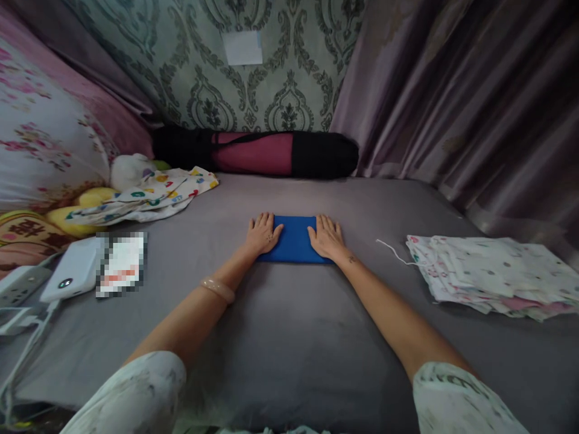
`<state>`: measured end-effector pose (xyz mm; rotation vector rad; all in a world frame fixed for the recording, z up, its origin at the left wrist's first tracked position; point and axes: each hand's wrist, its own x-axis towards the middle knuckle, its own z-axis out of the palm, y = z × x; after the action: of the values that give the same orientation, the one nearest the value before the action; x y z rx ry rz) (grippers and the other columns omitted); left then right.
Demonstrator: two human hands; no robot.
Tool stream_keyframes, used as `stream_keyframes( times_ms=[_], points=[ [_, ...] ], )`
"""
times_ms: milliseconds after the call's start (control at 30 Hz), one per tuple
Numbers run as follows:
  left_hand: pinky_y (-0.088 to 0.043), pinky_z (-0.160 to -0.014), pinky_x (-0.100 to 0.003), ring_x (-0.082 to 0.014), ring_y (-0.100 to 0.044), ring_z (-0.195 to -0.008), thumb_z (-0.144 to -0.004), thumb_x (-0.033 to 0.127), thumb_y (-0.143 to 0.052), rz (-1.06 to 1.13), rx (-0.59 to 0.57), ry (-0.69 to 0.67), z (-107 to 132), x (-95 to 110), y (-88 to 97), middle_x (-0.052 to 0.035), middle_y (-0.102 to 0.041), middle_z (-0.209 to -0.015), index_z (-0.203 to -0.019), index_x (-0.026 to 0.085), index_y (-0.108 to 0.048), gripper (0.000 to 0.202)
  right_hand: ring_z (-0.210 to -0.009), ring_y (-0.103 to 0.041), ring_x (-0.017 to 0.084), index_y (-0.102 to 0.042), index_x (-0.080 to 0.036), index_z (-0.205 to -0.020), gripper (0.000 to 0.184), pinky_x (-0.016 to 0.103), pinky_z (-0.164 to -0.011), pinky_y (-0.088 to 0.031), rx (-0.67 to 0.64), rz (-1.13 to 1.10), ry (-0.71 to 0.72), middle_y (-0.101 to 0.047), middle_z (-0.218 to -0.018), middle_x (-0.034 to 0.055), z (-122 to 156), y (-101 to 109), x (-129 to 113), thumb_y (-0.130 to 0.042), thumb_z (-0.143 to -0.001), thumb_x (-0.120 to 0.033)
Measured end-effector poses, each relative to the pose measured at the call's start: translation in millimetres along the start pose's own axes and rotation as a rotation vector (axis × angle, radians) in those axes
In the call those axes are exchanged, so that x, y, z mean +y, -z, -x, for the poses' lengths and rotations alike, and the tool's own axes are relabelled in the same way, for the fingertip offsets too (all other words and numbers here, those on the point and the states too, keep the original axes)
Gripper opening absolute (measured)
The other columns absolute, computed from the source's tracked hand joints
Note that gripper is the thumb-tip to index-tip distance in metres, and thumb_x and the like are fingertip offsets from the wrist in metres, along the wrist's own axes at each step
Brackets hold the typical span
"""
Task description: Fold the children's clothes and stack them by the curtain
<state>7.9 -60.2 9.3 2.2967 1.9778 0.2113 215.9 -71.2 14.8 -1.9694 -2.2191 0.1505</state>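
Both hands palm-down on the folded blue cloth (296,241), mid-bed, one per side edge.
Grip: left hand (263,234) and right hand (327,236) both flat, fingers extended forward, thumbs splayed inward over the cloth; hands apart, blue middle showing between. Cloth lies flat on the grey bedsheet (289,337), long edge facing the wearer. Pale bangle (218,290) on left forearm. Right side, well apart: stack of folded printed fabric (502,271), white cord trailing toward the cloth. Left side: white power bank (75,269) with cable plugged in, pixelated flat item just beside it, printed cloth (158,196) farther back. Long black-and-maroon bag (257,154) along the wall.
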Motion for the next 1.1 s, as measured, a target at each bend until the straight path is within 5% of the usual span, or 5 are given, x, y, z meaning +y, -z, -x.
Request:
stream_keyframes(
  times_ms=[500, 633, 833, 1033, 1100],
  points=[
    [-0.036, -0.102, -0.046, -0.0271, -0.055, -0.118, -0.087, 0.031, -0.046, -0.091, -0.373, -0.099, -59, -15, 62.2, -0.0088, -0.064, -0.125, -0.115, 0.025, -0.065, 0.034, -0.117, -0.057, 0.024, -0.063, -0.021, -0.123, 0.035, 0.034, -0.096, -0.043, -0.278, -0.013, 0.113, -0.063, -0.126, 0.0092, -57, 46, 30, -0.054, -0.090, -0.021],
    [-0.047, -0.084, -0.027, -0.0222, -0.062, -0.100, -0.074, 0.033, -0.061, -0.096, -0.520, -0.097, -85, -17, 63.6, -0.0097, -0.070, -0.110, -0.116, 0.019, -0.065, 0.044, -0.105, -0.064, 0.021, -0.065, -0.019, -0.119, 0.038, 0.028, -0.087, -0.048, -0.412, 0.006, 0.083, -0.067, -0.119, 0.0087, -81, 54, 30, -0.067, -0.081, -0.019],
    [-0.050, -0.074, -0.030, -0.0245, -0.065, -0.085, -0.065, 0.036, -0.068, -0.112, -0.623, -0.115, -107, -15, 62.0, -0.0065, -0.071, -0.078, -0.091, 0.019, -0.074, 0.032, -0.097, -0.067, 0.021, -0.073, -0.021, -0.102, 0.028, 0.031, -0.086, -0.049, -0.472, 0.068, -0.016, -0.072, -0.103, 0.0067, -106, 53, 21, -0.074, -0.077, -0.033],
    [-0.050, -0.075, -0.027, -0.0233, -0.064, -0.090, -0.065, 0.031, -0.065, -0.108, -0.722, -0.144, -114, -15, 63.0, -0.0083, -0.072, -0.094, -0.093, 0.017, -0.073, 0.032, -0.090, -0.067, 0.022, -0.074, -0.020, -0.097, 0.031, 0.034, -0.081, -0.049, -0.607, 0.177, 0.054, -0.073, -0.096, 0.0070, -117, 48, 23, -0.073, -0.075, -0.042],
    [-0.050, -0.076, -0.027, -0.0237, -0.064, -0.091, -0.066, 0.031, -0.064, -0.129, -0.720, -0.142, -113, -14, 62.4, -0.0092, -0.072, -0.095, -0.092, 0.017, -0.073, 0.031, -0.081, -0.068, 0.021, -0.075, -0.021, -0.090, 0.029, 0.033, -0.075, -0.051, -0.444, 0.166, 0.059, -0.073, -0.089, 0.0057, -114, 43, 25, -0.073, -0.074, -0.045]
  ],
)
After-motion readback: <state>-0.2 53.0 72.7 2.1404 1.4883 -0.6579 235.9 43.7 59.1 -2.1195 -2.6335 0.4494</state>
